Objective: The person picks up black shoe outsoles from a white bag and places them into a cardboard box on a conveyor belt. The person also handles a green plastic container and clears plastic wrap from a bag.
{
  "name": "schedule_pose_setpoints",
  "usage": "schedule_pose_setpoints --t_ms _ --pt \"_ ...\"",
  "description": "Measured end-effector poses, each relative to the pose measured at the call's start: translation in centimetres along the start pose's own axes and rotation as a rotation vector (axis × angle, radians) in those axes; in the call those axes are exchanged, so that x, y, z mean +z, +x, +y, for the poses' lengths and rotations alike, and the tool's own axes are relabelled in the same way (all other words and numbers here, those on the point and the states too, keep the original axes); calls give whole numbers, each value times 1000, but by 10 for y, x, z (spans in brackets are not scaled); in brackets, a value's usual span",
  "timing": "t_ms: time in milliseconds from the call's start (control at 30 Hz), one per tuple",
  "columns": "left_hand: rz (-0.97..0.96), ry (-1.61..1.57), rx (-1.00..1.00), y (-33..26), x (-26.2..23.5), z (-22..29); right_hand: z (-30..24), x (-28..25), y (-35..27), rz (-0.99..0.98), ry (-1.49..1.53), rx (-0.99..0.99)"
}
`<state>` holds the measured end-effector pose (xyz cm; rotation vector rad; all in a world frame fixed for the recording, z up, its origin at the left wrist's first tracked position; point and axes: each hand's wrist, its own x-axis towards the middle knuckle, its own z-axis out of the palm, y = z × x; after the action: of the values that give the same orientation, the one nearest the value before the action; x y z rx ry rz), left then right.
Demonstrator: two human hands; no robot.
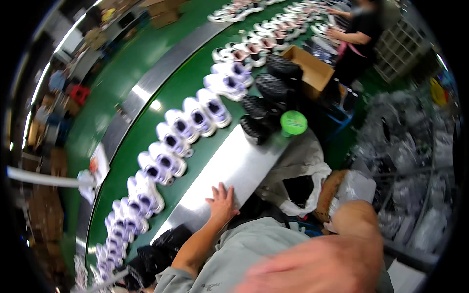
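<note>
Brushed steel under my left hand: the palm lies flat on the near end of the metal table, fingers spread wide, holding nothing. That shiny strip runs away from me at an angle, up toward a row of black shoes lying with their knobbly soles showing, and a round green lid just beside its far end.

My right hand is a big blur right at the lower edge, very close to the camera, and I cannot tell whether it is spread or closed, or whether it grips anything.

Just left of the table I see the green conveyor belt, curving off into the distance, carrying a long line of white and lilac sneakers set in pairs, one after another. Right of the table, a white bag sags open with something dark inside. Further off there is an open cardboard box beside the black shoes, and behind it a person in a dark top stands at the belt, hands out over more sneakers. On the far right, heaps of clear plastic bags.
</note>
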<state>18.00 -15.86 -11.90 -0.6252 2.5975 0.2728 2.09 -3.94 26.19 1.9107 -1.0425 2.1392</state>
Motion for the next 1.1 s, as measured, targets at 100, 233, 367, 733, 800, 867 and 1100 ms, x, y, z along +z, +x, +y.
schedule_pose_setpoints --t_ms 100,233,367,733,800,867,1100 --pt "-86 4 6 2 -9 5 8 10 -3 11 -42 5" --pt "9 -56 0 14 -18 -2 5 -43 16 -395 38 48" --pt "292 -130 199 50 -29 -7 -24 -69 1 -500 -63 577" --pt "615 307 251 256 -155 -61 -78 -112 -340 298 -518 1854" --pt "550 262 291 287 -144 -79 -106 -116 -392 359 -515 1961" --pt "549 212 324 300 -156 -63 -122 -115 -411 506 -508 2075" --pt "508 141 199 323 -156 -39 -170 -105 -467 765 -294 2260"
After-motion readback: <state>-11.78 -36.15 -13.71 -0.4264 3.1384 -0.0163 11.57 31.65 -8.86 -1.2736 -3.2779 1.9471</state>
